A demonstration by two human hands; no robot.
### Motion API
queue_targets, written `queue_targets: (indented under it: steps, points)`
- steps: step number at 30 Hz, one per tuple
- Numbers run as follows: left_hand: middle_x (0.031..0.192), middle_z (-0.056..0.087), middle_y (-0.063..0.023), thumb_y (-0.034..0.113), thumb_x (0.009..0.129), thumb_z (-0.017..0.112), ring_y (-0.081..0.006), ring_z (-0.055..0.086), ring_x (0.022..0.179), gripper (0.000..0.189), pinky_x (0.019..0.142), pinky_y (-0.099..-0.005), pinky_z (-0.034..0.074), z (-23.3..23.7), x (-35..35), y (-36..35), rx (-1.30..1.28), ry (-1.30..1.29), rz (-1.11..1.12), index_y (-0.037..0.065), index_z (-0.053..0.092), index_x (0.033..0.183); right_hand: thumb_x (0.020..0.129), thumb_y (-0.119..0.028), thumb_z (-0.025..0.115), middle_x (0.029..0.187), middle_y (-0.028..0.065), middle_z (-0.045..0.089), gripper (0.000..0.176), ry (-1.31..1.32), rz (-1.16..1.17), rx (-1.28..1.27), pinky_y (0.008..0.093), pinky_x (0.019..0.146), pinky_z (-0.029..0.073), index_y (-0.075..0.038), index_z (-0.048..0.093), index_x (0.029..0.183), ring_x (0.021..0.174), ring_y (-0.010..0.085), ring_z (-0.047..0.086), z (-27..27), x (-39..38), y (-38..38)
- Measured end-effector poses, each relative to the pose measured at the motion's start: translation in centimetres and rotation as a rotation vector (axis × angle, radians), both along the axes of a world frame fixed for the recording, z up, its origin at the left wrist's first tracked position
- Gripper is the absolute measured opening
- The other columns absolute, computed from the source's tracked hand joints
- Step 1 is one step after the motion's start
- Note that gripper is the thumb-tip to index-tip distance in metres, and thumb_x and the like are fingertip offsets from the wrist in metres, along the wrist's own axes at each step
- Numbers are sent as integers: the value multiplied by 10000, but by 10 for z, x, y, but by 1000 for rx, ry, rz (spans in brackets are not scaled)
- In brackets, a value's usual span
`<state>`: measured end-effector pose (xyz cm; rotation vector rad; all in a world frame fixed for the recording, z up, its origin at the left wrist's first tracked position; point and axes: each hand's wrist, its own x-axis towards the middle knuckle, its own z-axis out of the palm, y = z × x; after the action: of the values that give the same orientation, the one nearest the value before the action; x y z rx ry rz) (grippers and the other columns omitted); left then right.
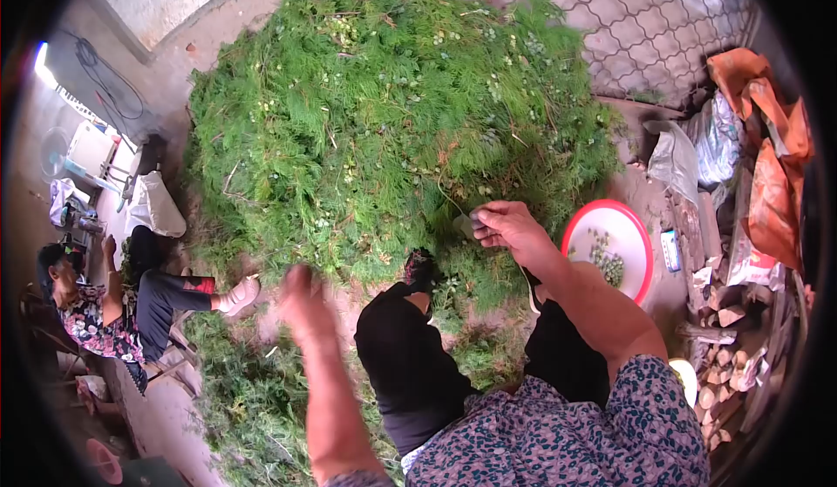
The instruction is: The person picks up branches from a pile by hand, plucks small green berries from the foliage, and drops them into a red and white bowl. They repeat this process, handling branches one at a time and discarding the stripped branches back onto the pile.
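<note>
My right hand (506, 228) is closed in a pinch on a thin twig (447, 197), held over the front of a big heap of green conifer branches (375, 129). Dark patches show on its fingertips. Smeared by motion, my left hand (307, 299) hangs above the floor left of my knee; its fingers cannot be made out. To the right of my right hand stands a white basin (634, 243) with a red rim, holding small green cones (608, 260). More cut greenery (253, 408) lies below my left forearm.
Another person (113, 313) sits at the far left with a foot stretched toward the heap. Split firewood (719, 382), orange sacks (772, 182) and plastic bags (697, 147) line the right side. A wire mesh (645, 29) stands behind the heap; a white sack (155, 206) sits left.
</note>
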<state>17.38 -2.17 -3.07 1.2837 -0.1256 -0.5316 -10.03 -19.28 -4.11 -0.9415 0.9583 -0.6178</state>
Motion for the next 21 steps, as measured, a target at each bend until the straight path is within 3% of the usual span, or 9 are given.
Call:
queue_targets:
  steps: [2,3,5,13,15,16,17,19,21]
  points:
    - [1016,579,-97,148,827,545,-213,525,975,222,859,-365,407,-18,-30,-81,58,-79,-271,29,549,1014,868,-191,549,827,61,614,211,74,71,-61,261,597,504,-10,586,969,691,132,601,0,17,-25]
    - [975,586,-74,111,818,551,-196,548,904,213,803,-349,427,-7,-55,-110,-205,303,-200,37,545,1018,868,-191,549,827,61,614,211,83,76,-61,261,597,504,-10,586,969,691,132,601,1,26,-37]
    - [922,590,-55,86,824,543,-175,559,838,228,768,-329,436,-5,-78,-145,-217,537,-196,59,532,1051,870,-188,545,798,56,609,193,239,-16,-146,256,565,498,-19,592,951,675,128,595,3,52,-66]
    - [890,589,-20,128,865,510,-127,540,754,227,661,-260,415,-2,-64,-162,-185,553,-120,73,516,1086,825,-192,599,645,21,558,181,546,-172,-533,230,487,440,-12,608,831,551,103,538,-43,160,-186]
    - [936,574,-28,134,880,475,-137,523,795,232,711,-283,416,-2,-62,-168,-174,529,-156,67,507,1100,743,-241,653,643,205,549,310,697,-203,-726,390,669,451,57,573,716,643,288,562,-48,177,-204]
    - [942,575,-28,131,880,474,-140,526,805,246,714,-283,414,-5,-61,-171,-172,558,-158,67,501,1116,749,-206,659,633,158,574,252,574,-217,-696,353,567,457,34,590,713,590,230,560,-52,182,-208]
    - [942,575,-28,131,880,474,-140,526,805,246,714,-283,414,-5,-59,-171,-167,564,-153,67,501,1116,749,-206,659,633,158,574,252,579,-211,-692,353,567,457,34,590,713,590,230,560,-56,183,-208]
    - [961,574,-31,134,882,471,-142,528,826,257,724,-285,411,-3,-56,-173,-164,562,-138,69,492,1130,765,-163,654,613,86,573,176,238,-284,-220,287,451,415,6,609,749,522,157,536,-33,178,-191]
    - [971,573,-38,132,879,479,-148,530,836,264,735,-289,410,-4,-54,-174,-175,559,-140,64,488,1134,786,-124,638,620,32,563,116,153,-252,-124,222,396,355,-11,613,794,478,95,496,-26,165,-178]
